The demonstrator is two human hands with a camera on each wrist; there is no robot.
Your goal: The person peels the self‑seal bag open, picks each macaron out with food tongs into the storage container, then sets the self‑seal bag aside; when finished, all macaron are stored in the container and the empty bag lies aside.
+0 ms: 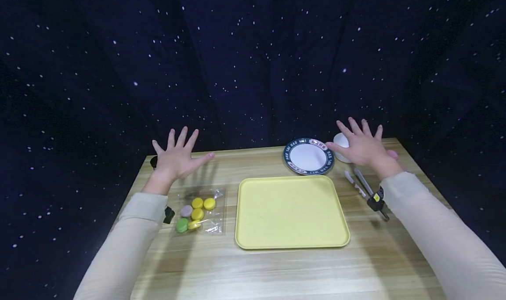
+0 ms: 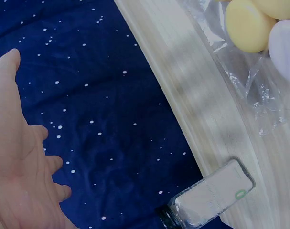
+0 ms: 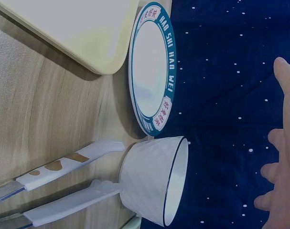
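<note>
My left hand (image 1: 174,161) hovers over the table's back left with fingers spread, holding nothing. Below and nearer lies a clear plastic bag (image 1: 216,229) with several macarons (image 1: 197,214) in yellow, purple and green. In the left wrist view a clear bottle (image 2: 214,193) with a black cap and pale label is near the table's edge. At the back right, my right hand (image 1: 363,150) is likewise spread and holds nothing. It partly covers a white cup (image 3: 152,176) with a dark rim. Two utensils with white handles, one patterned (image 3: 63,164) and one plain (image 3: 73,204), lie beside the cup.
A pale yellow rectangular tray (image 1: 292,212) lies mid-table. Behind it, a white plate (image 1: 308,157) with a dark green lettered rim sits left of the cup. Something pink (image 1: 392,154) shows past my right wrist. A dark star-dotted cloth (image 1: 253,71) hangs behind the wooden table (image 1: 253,278).
</note>
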